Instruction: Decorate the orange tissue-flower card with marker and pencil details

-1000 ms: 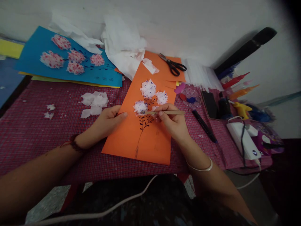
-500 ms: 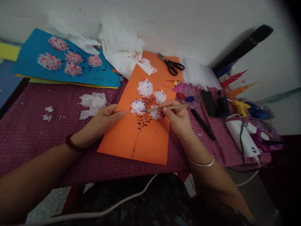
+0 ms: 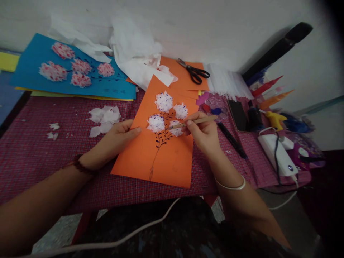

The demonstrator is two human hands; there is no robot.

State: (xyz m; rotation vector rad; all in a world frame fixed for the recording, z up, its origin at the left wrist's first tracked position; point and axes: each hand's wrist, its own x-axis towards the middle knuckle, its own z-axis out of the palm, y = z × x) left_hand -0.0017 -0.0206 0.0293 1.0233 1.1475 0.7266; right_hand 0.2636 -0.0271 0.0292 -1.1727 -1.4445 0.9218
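Note:
My left hand [image 3: 122, 138] grips the left edge of an orange sheet of paper [image 3: 172, 161], thumb on top and fingers beneath. On the sheet are several fluffy white tissue flowers [image 3: 163, 101] flecked with blue, above a drawn dark stem with small leaves [image 3: 162, 141]. My right hand [image 3: 201, 130] pinches a thin wooden stick [image 3: 201, 120] between thumb and fingers. The stick's tip lies over the lower right tissue flower [image 3: 176, 128]; whether it touches cannot be seen. White tissue petals [image 3: 105, 118] lie on the cloth beside my left hand.
A blue sheet [image 3: 99, 88] with pink-white tissue flowers lies at back left, near crumpled white tissue [image 3: 134, 46]. Black-handled scissors [image 3: 196, 73] rest on more orange paper. On the right are a marker [image 3: 231, 139], a yellow glue gun [image 3: 276, 119] and a white power strip [image 3: 278, 152].
The stick's tip has moved right, from beside the left tissue flower to the lower right one. My left hand still holds the sheet in about the same place.

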